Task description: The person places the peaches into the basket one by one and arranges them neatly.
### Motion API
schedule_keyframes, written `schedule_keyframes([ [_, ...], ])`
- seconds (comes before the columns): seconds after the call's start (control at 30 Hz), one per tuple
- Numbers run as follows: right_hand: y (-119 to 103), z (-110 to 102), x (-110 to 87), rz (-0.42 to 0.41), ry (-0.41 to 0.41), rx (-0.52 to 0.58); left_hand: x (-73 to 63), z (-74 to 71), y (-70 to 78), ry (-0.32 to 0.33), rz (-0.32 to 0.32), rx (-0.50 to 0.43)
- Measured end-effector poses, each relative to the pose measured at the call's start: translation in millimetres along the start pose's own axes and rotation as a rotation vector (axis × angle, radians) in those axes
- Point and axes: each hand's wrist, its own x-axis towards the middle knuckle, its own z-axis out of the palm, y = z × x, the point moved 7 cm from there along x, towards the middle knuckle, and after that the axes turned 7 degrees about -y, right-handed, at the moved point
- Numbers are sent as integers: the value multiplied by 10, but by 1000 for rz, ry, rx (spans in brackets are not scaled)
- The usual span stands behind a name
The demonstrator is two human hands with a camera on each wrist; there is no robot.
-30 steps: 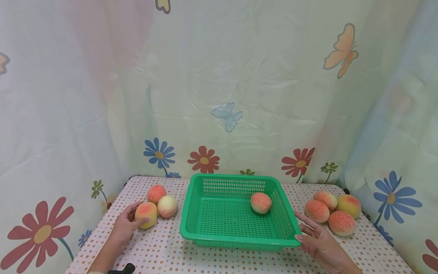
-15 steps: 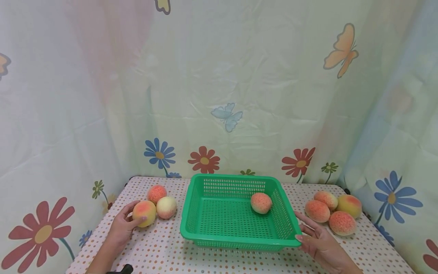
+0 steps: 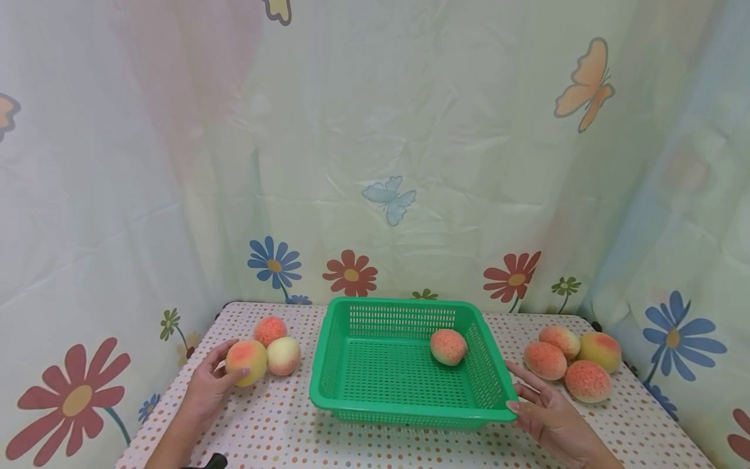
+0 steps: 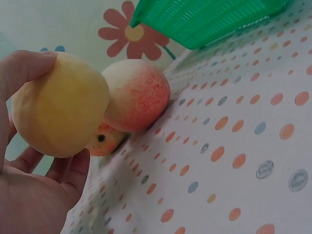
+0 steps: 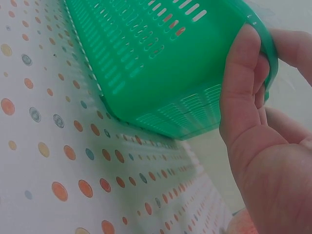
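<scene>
- The left hand (image 3: 206,385) grips a yellow peach (image 3: 247,363); just to its right, a pale peach (image 3: 284,356) stands between that and a green basket (image 3: 410,413), with a red peach (image 3: 271,329) beyond.
- Four peaches (image 3: 588,381) cluster right of the right hand (image 3: 543,415); another peach (image 3: 448,346) lies in the basket to its left.
- Below the left hand, a black object (image 3: 216,461) is cut off.
- The basket's long axis runs leftward from the right hand, which pinches one corner.

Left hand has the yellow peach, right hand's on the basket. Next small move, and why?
Probably carry the yellow peach rightward over the green basket: the left hand grips it, the right hand holds that basket, and the one fruit inside sits right of centre, leaving room.
</scene>
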Motion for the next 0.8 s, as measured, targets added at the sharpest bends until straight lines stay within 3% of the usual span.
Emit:
schedule_keyframes([
  [0.23,2,2,-2,-2,-3,-1,-12,9,125,5,28,12],
  [0.57,-1,9,4,-6,-8,6,-33,135,319,-46,106,-20],
  [0.8,15,-24,-3,39,63,-3,-11,230,400,-78,125,-7],
])
